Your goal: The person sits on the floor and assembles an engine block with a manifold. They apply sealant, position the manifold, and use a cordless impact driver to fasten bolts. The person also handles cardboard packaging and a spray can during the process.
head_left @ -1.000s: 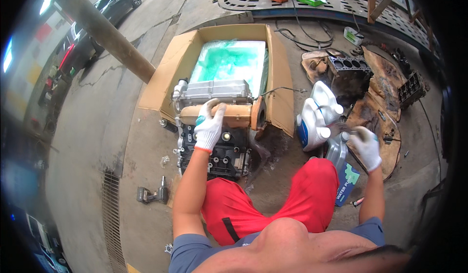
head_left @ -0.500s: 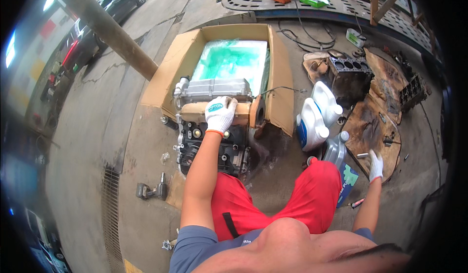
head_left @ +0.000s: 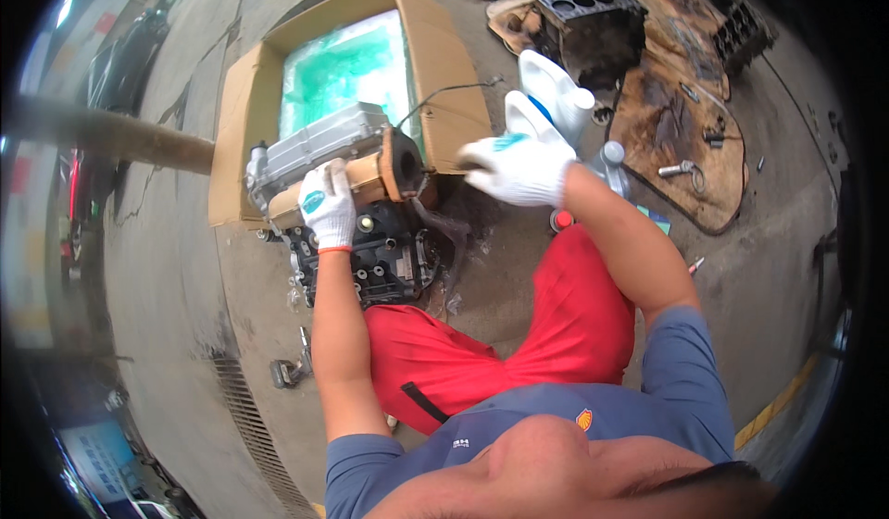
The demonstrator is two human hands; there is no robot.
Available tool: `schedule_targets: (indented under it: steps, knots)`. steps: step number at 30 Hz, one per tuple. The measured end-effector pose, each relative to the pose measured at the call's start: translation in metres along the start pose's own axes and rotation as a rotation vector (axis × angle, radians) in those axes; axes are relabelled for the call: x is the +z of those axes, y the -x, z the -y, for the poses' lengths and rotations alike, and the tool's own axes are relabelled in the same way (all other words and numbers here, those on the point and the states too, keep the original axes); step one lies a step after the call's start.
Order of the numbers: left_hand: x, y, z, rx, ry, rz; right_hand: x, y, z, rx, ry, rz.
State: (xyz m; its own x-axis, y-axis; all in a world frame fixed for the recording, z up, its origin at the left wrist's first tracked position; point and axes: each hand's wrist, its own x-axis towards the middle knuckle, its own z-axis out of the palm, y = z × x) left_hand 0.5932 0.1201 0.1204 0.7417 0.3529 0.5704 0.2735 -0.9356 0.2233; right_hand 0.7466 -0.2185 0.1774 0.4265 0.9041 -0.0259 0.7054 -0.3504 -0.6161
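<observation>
In front of me an engine (head_left: 375, 269) lies on the floor, its black side facing me and a ribbed grey metal cover (head_left: 324, 141) on top. A tan cylindrical part (head_left: 366, 178) runs across it and ends in a brown flange with a dark opening. My left hand (head_left: 326, 206), in a white knit glove, is closed over this cylinder. My right hand (head_left: 528, 169), gloved alike, is in the air between the engine and the white jugs (head_left: 556, 93). Its fingers are bent together and slightly blurred; anything between them is hidden.
An open carton (head_left: 449, 65) with green-tinted plastic stands behind the engine. At the right, a dirty engine block (head_left: 593, 33) and a metal tool with a ring (head_left: 683, 169) rest on stained brown sheets (head_left: 667, 116). A cordless driver (head_left: 294, 366) lies left, by a floor grate (head_left: 259, 426).
My right hand has moved left from the metal tool on the brown sheet toward the engine, leaving that tool lying there. My left hand stays on the cylinder. The view has shifted.
</observation>
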Motion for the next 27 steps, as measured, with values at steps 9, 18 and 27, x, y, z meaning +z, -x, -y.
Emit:
schedule_targets:
  steps: [9,18,27]
  knots:
    - [0.009,-0.001,-0.006,0.006,0.104,0.017,0.1,-0.115,-0.079,-0.292,0.349,-0.293]
    - [0.012,0.003,-0.003,0.025,0.018,0.044,0.099,-0.099,-0.124,-0.394,0.625,-0.14]
    - [0.003,0.004,-0.003,-0.134,0.084,0.12,0.1,-0.048,-0.132,0.027,0.971,0.451]
